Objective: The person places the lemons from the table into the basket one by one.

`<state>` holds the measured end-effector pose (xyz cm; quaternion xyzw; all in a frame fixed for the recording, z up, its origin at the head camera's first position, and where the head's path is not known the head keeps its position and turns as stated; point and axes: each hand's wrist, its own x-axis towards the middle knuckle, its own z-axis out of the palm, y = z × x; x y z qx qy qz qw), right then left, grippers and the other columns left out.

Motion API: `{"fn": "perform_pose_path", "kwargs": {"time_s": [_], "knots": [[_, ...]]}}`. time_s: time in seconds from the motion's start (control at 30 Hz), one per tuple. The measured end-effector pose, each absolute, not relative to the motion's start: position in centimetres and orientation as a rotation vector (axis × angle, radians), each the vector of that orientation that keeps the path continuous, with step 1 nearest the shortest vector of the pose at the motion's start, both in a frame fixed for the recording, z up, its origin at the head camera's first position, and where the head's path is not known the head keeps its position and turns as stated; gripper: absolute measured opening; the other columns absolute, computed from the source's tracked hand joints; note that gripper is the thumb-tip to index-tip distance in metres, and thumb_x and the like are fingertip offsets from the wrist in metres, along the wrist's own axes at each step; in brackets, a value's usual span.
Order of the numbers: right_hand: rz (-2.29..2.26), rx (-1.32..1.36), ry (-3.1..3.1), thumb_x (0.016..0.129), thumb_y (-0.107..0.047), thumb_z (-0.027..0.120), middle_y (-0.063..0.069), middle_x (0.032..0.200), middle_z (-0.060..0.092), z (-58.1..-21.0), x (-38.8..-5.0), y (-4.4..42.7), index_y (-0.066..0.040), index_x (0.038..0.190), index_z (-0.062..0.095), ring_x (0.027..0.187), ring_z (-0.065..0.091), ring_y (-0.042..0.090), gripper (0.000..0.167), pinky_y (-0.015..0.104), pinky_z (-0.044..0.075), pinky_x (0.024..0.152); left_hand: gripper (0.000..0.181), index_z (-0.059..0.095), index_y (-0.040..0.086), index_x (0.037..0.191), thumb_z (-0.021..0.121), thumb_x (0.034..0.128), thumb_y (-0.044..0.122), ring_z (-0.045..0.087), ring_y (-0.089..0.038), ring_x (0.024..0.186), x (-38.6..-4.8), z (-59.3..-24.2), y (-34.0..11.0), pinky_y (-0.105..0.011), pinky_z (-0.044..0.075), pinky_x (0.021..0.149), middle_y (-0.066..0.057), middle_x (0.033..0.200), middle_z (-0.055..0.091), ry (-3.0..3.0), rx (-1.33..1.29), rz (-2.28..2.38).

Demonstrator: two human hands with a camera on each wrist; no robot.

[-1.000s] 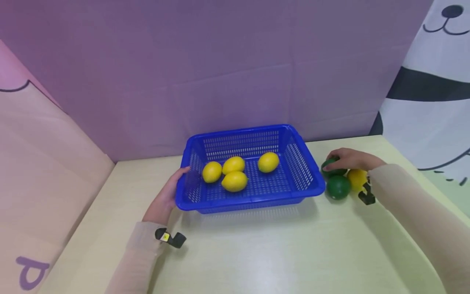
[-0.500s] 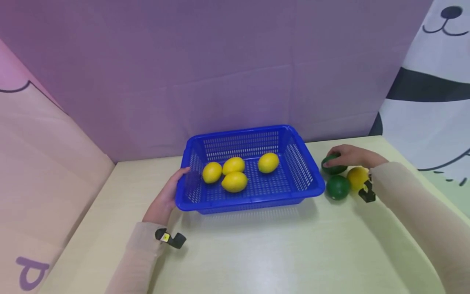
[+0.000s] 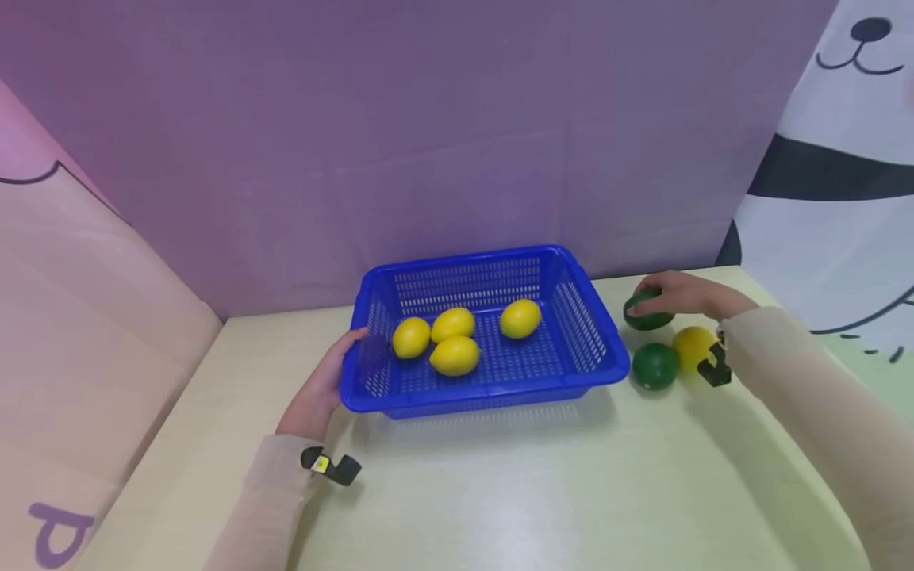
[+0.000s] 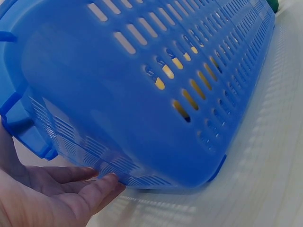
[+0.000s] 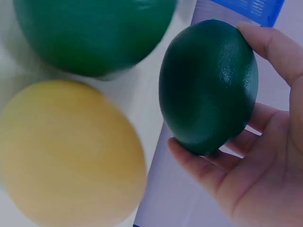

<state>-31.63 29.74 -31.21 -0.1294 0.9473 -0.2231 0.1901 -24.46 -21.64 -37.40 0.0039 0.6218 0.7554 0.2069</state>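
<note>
My left hand (image 3: 324,377) holds the left end of a blue plastic basket (image 3: 485,391), thumb over the rim. In the left wrist view its fingers (image 4: 102,187) touch the basket's outer wall. Several lemons (image 3: 455,356) lie inside the basket. Right of it, my right hand (image 3: 685,292) grips a dark green lime (image 3: 648,319) between thumb and fingers. The right wrist view shows the held lime (image 5: 208,87) lying lengthwise across the fingertips. Below it are a second green lime (image 3: 654,365) and a lemon (image 3: 693,347), side by side on the table.
The pale table (image 3: 485,484) extends in front of the basket. A purple cloth wall (image 3: 457,143) stands close behind the basket. Printed cloth panels (image 3: 842,246) flank the table on both sides.
My right hand has moved slightly up and back with the lime, widening the gap to the other lime and the lemon. The left hand and basket have stayed put.
</note>
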Motion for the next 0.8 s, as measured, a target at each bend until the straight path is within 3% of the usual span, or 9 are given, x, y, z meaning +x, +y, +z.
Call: {"fn": "perform_pose_path", "kwargs": {"time_s": [0.3,0.5,0.8], "knots": [[-0.746,-0.373,2.695,0.089,-0.046,0.059,0.022,0.122,0.054,-29.8,-31.9,29.4,0.001,0.127,0.048,0.112,0.048,0.037,0.062,0.059,0.038,0.093,0.067,0.007,0.005,0.15,0.03,0.0981,0.04,0.052,-0.02,0.114,-24.4,-37.4,-21.3,-0.035,0.042,0.099,-0.019,0.143,0.033,1.742,0.011,2.101],[-0.824,-0.353,2.713,0.088,-0.047,0.06,0.018,0.12,0.056,-29.0,-32.0,28.6,0.0,0.124,0.051,0.111,0.048,0.034,0.059,0.059,0.038,0.094,0.065,0.01,0.003,0.149,0.03,0.0981,0.039,0.054,-0.017,0.111,-24.3,-37.3,-21.4,-0.033,0.043,0.097,-0.009,0.13,0.045,1.752,0.018,2.114],[-0.872,-0.367,2.728,0.088,-0.045,0.062,0.017,0.118,0.057,-28.1,-31.9,26.8,-0.001,0.121,0.053,0.11,0.05,0.033,0.056,0.059,0.037,0.095,0.065,0.01,0.002,0.149,0.029,0.0982,0.038,0.053,-0.019,0.111,-24.3,-37.3,-21.4,-0.034,0.043,0.098,-0.007,0.127,0.048,1.735,0.024,2.114]]}}
